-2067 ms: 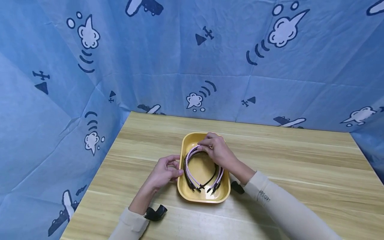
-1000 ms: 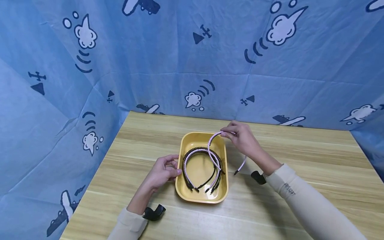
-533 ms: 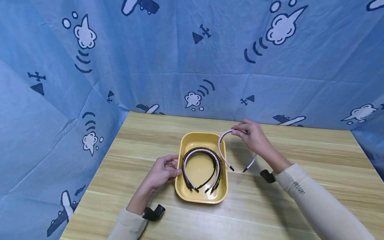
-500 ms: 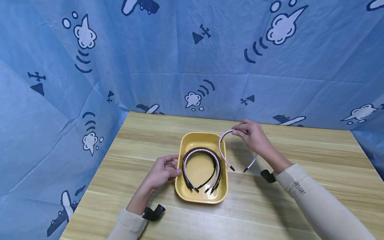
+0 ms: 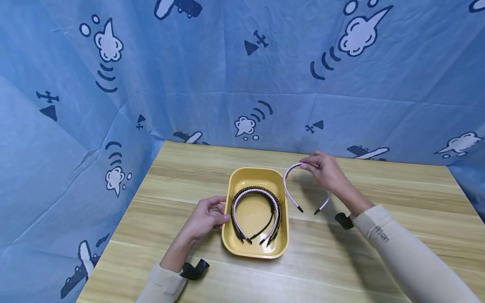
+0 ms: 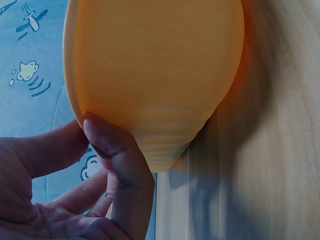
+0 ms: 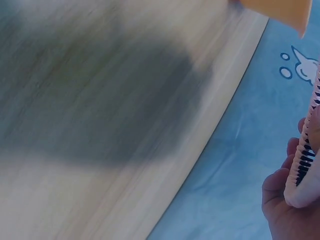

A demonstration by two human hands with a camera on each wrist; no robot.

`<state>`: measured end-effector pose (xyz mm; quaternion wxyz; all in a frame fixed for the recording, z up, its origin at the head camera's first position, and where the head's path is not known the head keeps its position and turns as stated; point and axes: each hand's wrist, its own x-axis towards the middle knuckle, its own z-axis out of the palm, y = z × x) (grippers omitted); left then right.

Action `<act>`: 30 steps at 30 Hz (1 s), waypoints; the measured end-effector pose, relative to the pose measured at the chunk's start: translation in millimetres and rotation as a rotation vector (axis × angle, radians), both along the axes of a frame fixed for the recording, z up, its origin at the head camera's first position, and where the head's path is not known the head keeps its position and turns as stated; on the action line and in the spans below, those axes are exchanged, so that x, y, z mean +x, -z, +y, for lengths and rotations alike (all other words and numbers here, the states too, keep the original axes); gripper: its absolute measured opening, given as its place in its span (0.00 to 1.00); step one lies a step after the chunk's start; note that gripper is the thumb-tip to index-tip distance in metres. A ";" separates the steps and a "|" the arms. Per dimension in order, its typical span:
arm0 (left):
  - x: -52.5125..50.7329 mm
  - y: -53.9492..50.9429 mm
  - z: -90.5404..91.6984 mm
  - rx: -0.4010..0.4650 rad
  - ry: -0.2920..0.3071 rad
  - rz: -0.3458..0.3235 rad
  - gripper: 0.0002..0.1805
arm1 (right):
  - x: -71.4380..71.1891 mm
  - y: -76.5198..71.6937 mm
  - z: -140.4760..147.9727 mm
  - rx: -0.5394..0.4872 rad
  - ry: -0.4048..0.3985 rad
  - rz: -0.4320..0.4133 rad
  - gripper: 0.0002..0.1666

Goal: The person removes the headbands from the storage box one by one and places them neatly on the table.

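Note:
A yellow tray (image 5: 256,254) stands on the table with several headbands (image 5: 253,190) in it, dark beaded ones and a pink one. My left hand (image 5: 204,217) grips the tray's left wall; in the left wrist view, the thumb and fingers of the hand (image 6: 117,170) pinch the rim of the tray (image 6: 155,65). To the right of the tray, my right hand (image 5: 329,171) pinches another pink headband (image 5: 289,191) near the top of its arc, its two dark tips pointing down. The right wrist view shows the hand (image 7: 290,205) around the headband (image 7: 301,172) and its inner teeth.
The wooden table (image 5: 182,176) runs back to a blue patterned cloth (image 5: 227,75) hanging behind and at the left. A black device (image 5: 195,269) is strapped at the left wrist, and another black device (image 5: 344,221) at the right.
My right hand has lifted the pink headband out of the tray and carried it to the right, a little further over the last half second. My left hand keeps its grip on the tray.

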<state>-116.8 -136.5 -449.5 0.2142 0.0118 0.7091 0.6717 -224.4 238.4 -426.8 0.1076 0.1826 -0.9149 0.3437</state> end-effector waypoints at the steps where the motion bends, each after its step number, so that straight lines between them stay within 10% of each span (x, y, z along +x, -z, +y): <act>1: 0.0 0.0 0.0 0.001 -0.002 0.000 0.37 | -0.7 0.1 1.1 0.004 0.002 -0.004 0.08; 30: -2.0 3.1 -0.4 0.004 0.003 0.000 0.36 | -18.1 39.3 32.5 0.087 0.045 -0.124 0.08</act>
